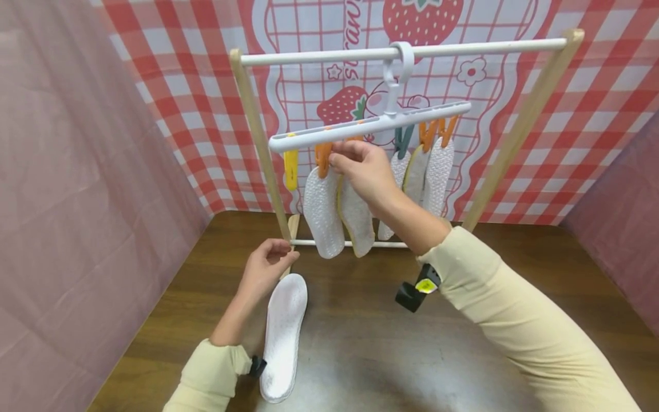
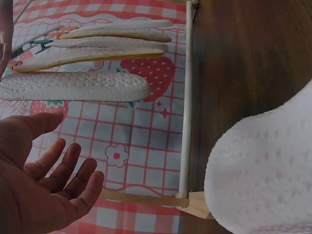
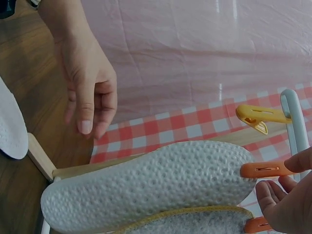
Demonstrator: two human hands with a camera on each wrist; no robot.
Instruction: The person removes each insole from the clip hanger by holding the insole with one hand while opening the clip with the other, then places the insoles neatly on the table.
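My right hand [image 1: 362, 171] is raised beneath the white hanger bar [image 1: 370, 126], its fingers at an orange clothespin [image 1: 323, 159]. In the right wrist view, one finger touches that clothespin's upper end while the thumb looks apart from it. The clothespin holds a white dimpled insole [image 1: 324, 214], hanging toe down. Beside it hangs a yellow-edged insole [image 1: 356, 220]. My left hand [image 1: 262, 266] holds nothing; its fingers are relaxed and spread in the left wrist view. A loose white insole [image 1: 284, 337] lies on the table near my left wrist.
A yellow clothespin [image 1: 291, 163] hangs at the bar's left end. Several more insoles hang at the right from teal [image 1: 403, 140] and orange clothespins. A wooden rack [image 1: 252, 126] with white rods carries the hanger. Checked cloth [image 1: 170, 86] stands behind.
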